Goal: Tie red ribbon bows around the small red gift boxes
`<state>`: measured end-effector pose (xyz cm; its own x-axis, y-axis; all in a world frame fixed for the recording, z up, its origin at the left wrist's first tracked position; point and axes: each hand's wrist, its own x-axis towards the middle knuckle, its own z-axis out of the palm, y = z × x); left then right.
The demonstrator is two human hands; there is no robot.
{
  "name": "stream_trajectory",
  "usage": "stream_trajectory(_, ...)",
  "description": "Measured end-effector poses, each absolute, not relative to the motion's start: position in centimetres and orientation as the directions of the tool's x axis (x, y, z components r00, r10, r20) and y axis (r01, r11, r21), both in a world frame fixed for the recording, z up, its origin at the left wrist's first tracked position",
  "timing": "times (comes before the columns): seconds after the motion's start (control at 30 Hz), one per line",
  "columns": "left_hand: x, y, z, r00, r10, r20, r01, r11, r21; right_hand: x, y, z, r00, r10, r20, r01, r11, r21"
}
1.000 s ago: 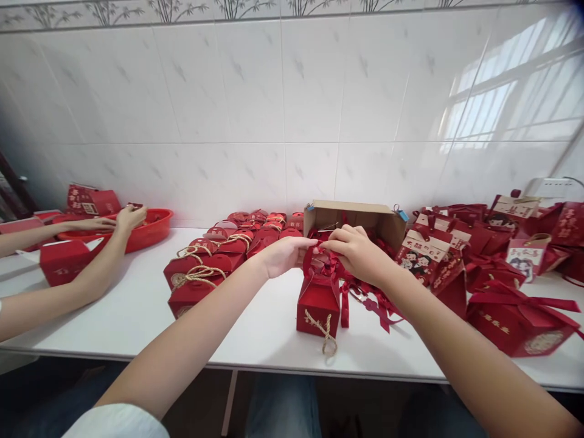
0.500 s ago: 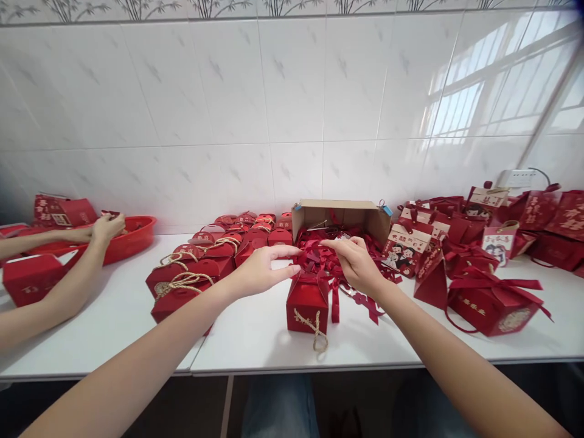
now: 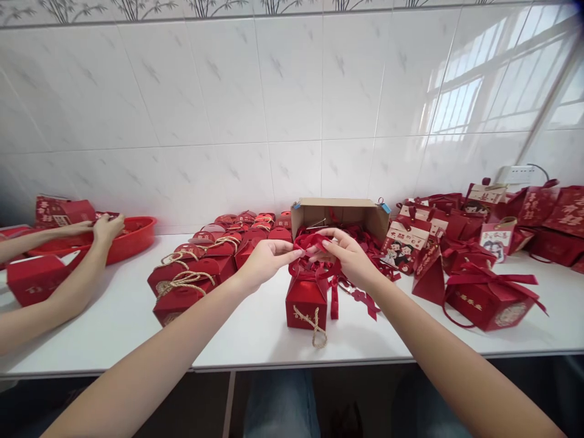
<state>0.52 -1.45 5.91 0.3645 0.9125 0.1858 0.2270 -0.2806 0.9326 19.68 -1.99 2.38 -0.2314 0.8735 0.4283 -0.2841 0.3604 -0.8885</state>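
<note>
Half a second back they hung loose, now the left hand (image 3: 262,258) and right hand (image 3: 351,258) both pinch the red satin ribbon (image 3: 306,241) atop the small red paper gift box (image 3: 306,304).

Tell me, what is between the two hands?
A red ribbon, pinched by the left hand and right hand, just above the small red box, in the head view.

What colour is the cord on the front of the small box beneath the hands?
Tan twine against the red box, head view.
</note>
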Motion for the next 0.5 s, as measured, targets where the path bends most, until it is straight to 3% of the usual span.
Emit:
stream_trajectory(0.13, 0.5, -0.83, 5.48, 0.365, 0.913, 0.185, 0.161, -0.257, 0.953, 20.19, -2.09, 2.08, -0.27, 0.845, 0.461, -0.331, 0.368, -0.869)
stream_trajectory(0.37, 0.35, -0.69, 5.39, 0.392, 0.903, 0.177, 0.157, -0.255, 0.954, 19.82, -2.41, 2.05, -0.189, 0.83, 0.524, -0.207, 0.488, -0.848)
stream_trajectory(0.43, 0.24, -0.76, 5.47, 0.42, 0.887, 0.194, 0.221, -0.308, 0.926, 19.65, -2.3, 2.11, -0.112, 0.844, 0.525, -0.153, 0.507, -0.848)
stream_trajectory(0.5, 0.08, -0.93, 5.64, 0.434, 0.856, 0.281, 0.367, -0.453, 0.813, 19.57, -2.07, 2.15, -0.009, 0.85, 0.527, -0.122, 0.522, -0.844)
